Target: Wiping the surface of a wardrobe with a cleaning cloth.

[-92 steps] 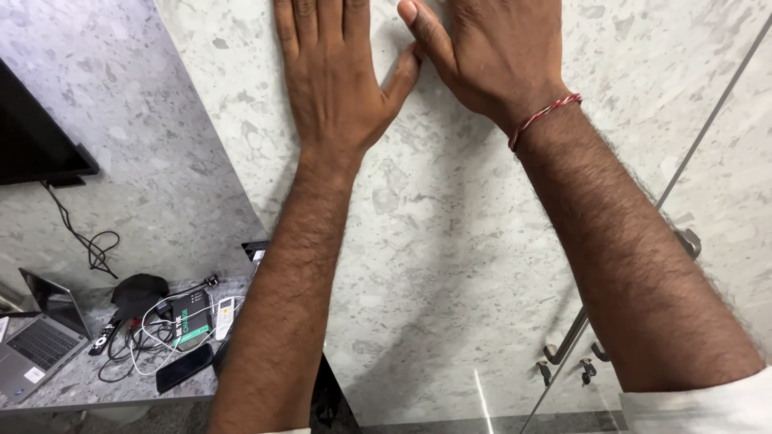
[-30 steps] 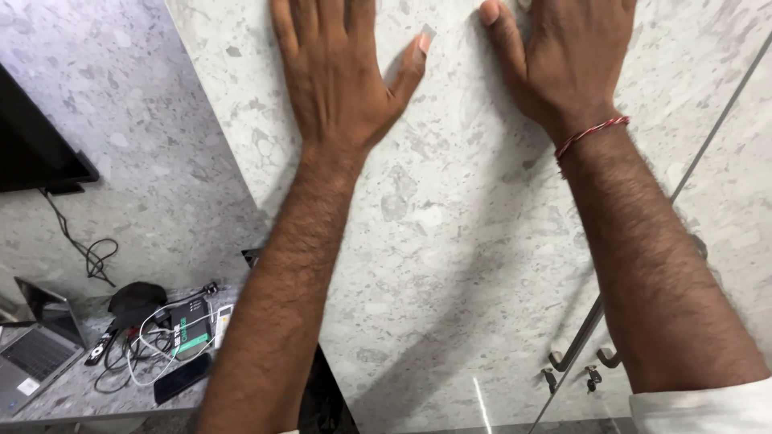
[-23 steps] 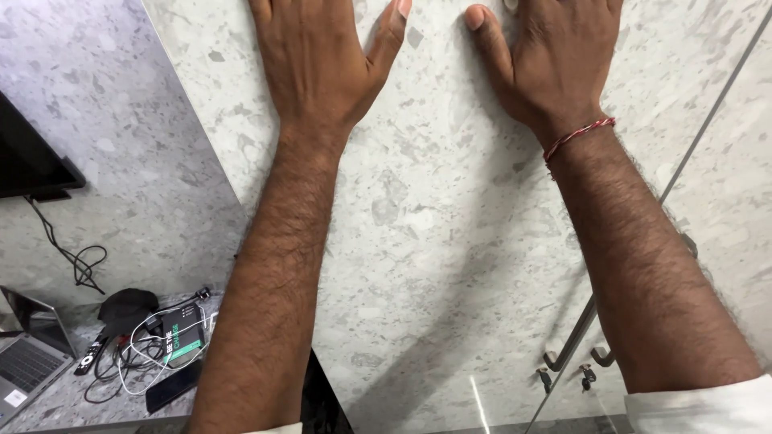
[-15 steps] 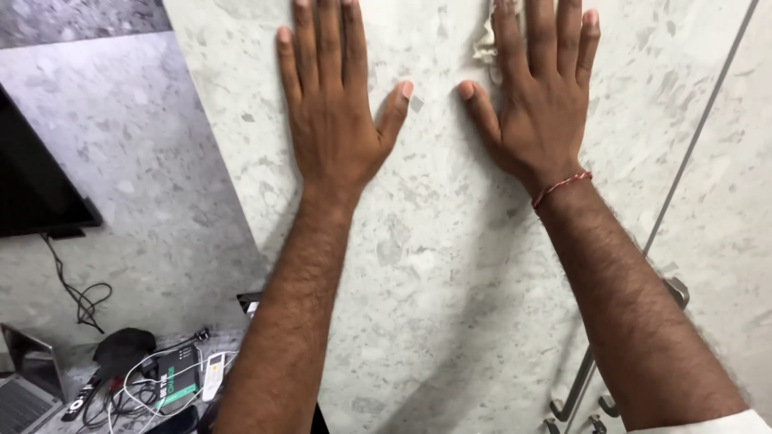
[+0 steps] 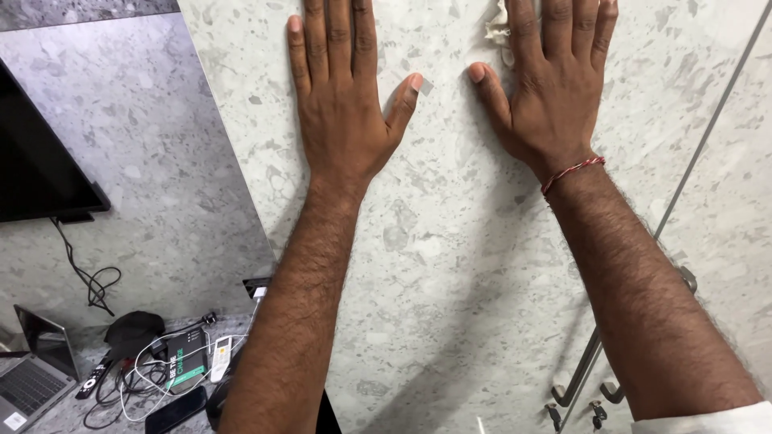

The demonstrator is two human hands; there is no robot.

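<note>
Down low and closest, a bit of white sleeve (image 5: 708, 418) shows at the right arm. Both bare arms reach up and away from the camera, side by side. They lean a little toward each other near the wrists.

The left hand (image 5: 346, 104) lies flat on a pale speckled stone panel (image 5: 450, 265). Its palm presses on the panel, its fingers are straight and point up, and its thumb sticks out to the right. It is spread wide and holds nothing.

The right hand (image 5: 555, 96) is also flat on the panel, just beside the left one. The two thumbs point at each other with a small gap between them. A thin red string (image 5: 572, 170) goes round the right wrist. The fingers point up and are spread out. Under the first finger sits a small crumpled white cloth (image 5: 498, 32), pressed against the panel. Only a little of it peeks out, so I cannot tell its shape or which way it runs.

To the right, a thin line splits the panel from the next door, with metal handles (image 5: 583, 378) low down.

Far below on the left, a grey shelf (image 5: 48, 414) holds a laptop (image 5: 32, 378), a white remote (image 5: 220, 358), a black phone (image 5: 175, 411) and tangled cables (image 5: 141, 374). A dark screen (image 5: 36, 161) hangs on the grey wall (image 5: 145, 145) above.
</note>
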